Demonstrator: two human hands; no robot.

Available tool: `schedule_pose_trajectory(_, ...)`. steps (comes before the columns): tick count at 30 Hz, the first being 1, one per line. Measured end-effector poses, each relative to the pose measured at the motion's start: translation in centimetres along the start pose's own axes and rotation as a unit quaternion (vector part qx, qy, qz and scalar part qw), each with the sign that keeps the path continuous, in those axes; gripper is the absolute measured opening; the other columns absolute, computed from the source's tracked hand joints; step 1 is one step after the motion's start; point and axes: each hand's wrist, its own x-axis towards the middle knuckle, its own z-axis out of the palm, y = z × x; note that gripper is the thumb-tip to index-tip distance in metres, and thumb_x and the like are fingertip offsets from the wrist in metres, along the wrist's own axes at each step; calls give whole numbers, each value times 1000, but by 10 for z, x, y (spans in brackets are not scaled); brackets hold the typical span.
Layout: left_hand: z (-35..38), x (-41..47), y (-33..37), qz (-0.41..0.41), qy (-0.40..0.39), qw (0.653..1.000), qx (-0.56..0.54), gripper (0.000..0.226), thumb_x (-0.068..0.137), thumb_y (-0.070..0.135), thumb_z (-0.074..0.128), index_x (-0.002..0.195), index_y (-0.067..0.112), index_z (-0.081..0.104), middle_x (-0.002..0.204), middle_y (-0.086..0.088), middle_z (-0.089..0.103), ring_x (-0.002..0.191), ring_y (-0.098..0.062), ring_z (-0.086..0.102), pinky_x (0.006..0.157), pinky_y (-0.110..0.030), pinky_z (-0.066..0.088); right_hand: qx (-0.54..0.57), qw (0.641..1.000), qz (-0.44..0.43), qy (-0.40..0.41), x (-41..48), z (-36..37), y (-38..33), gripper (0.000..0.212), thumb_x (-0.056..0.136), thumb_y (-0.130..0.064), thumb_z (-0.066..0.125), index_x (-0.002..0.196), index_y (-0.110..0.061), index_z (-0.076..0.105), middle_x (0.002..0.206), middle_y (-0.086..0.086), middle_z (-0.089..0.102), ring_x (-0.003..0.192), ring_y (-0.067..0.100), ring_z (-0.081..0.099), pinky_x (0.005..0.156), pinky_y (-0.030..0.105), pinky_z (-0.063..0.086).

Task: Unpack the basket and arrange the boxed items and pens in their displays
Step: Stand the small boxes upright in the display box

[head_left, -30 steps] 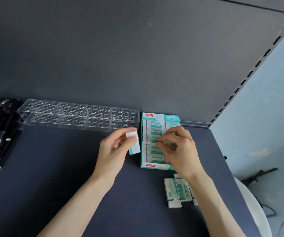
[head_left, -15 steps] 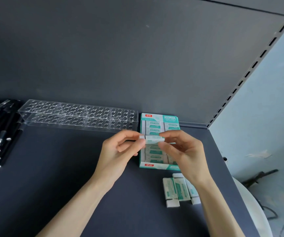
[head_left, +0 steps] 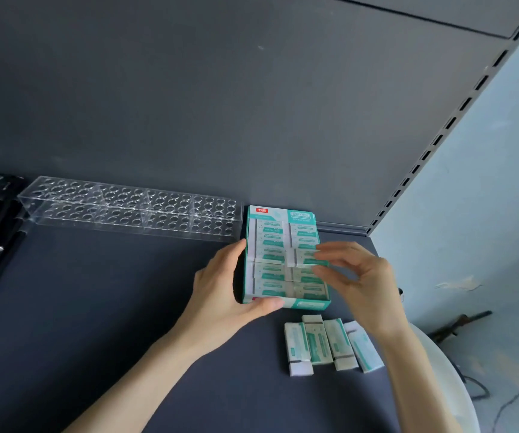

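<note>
Four loose packets (head_left: 316,342), left hand (head_left: 220,289) gripping box (head_left: 311,304)

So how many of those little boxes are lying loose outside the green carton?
4 loose boxes, side by side on the shelf in front of the carton: leftmost, second, third, rightmost. The right forearm may hide more.

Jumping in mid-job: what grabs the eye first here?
The teal eraser display box stands out at the back right of the shelf, its left side held by the left hand while the right hand hovers blurred over its right column. Four loose erasers lie in front of it; a clear pen rack lines the back wall.
</note>
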Motion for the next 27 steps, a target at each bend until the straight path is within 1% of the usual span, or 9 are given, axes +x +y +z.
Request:
schedule_pose_trajectory(2, 5, 0, 1, 7, 4, 999, 32, 79, 70, 48, 77, 136, 42, 33, 124, 51, 30, 103, 35, 20, 102, -27, 20, -78, 997, -19, 17, 0, -2, 5, 19, 76, 1, 73, 87, -14, 74, 98, -12, 64, 92, 13, 63, 80, 7, 47)
schedule_pose_trajectory(4, 6, 1, 0, -3, 20, 999, 50, 83, 72, 47, 75, 143, 28, 35, 135, 32, 32, 110, 21, 22, 109, -26, 20, -123, 992, -34, 21, 1, -1, 7, 18, 75, 2, 73, 87, -11, 75, 97, -10, 63, 90, 14, 62, 79, 3, 44)
schedule_pose_trajectory(7, 6, 1, -1, -4, 28, 998, 48, 83, 73, 45, 76, 143, 23, 37, 134, 26, 32, 114, 13, 24, 111, -26, 20, -165, 985, -44, 20, 5, 5, 6, 16, 75, 4, 73, 86, -7, 75, 99, -8, 59, 88, 13, 58, 76, -3, 39)
schedule_pose_trajectory(8, 6, 0, -1, -5, 27, 998, 50, 84, 73, 46, 75, 144, 22, 36, 136, 25, 33, 117, 10, 25, 111, -26, 20, -174, 983, -47, 19, 7, 8, 6, 16, 75, 4, 72, 86, -7, 75, 98, -7, 59, 89, 13, 58, 77, -1, 38)
schedule_pose_trajectory(12, 5, 1, 0, -13, 29, 998, 60, 86, 73, 45, 76, 145, 21, 35, 145, 16, 35, 132, -7, 32, 114, -31, 22, -195, 979, -54, 2, 10, 13, 4, 11, 78, 0, 71, 87, -6, 74, 95, -6, 59, 91, 17, 58, 82, 26, 47)
schedule_pose_trajectory(14, 5, 1, 0, -10, 31, 998, 61, 85, 72, 44, 77, 144, 20, 37, 144, 16, 36, 132, -7, 33, 114, -31, 23, -212, 976, -51, 1, 12, 15, 3, 12, 79, 0, 70, 88, -6, 74, 95, -2, 62, 91, 20, 56, 80, 29, 48)
schedule_pose_trajectory(20, 5, 2, -1, -12, 32, 998, 60, 86, 72, 45, 76, 144, 20, 36, 146, 14, 36, 132, -7, 33, 114, -34, 24, -252, 967, -45, 1, 12, 18, 5, 13, 83, -4, 67, 94, -7, 74, 102, 1, 64, 94, 22, 54, 76, 27, 45)
schedule_pose_trajectory(24, 6, 0, 0, 2, 34, 998, 60, 81, 74, 44, 75, 143, 22, 37, 136, 22, 35, 112, 13, 25, 110, -24, 21, -264, 964, -31, -4, 11, 17, 4, 16, 87, -11, 64, 100, -12, 72, 106, -3, 61, 94, 17, 48, 77, 21, 38)
schedule_pose_trajectory(27, 5, -4, 6, 5, 46, 996, 74, 76, 75, 44, 74, 140, 26, 39, 130, 23, 35, 115, 6, 34, 101, -19, 22, -212, 977, -21, 11, 4, 13, 1, 17, 85, -15, 66, 102, -15, 71, 103, -7, 57, 94, 13, 46, 79, 17, 35)
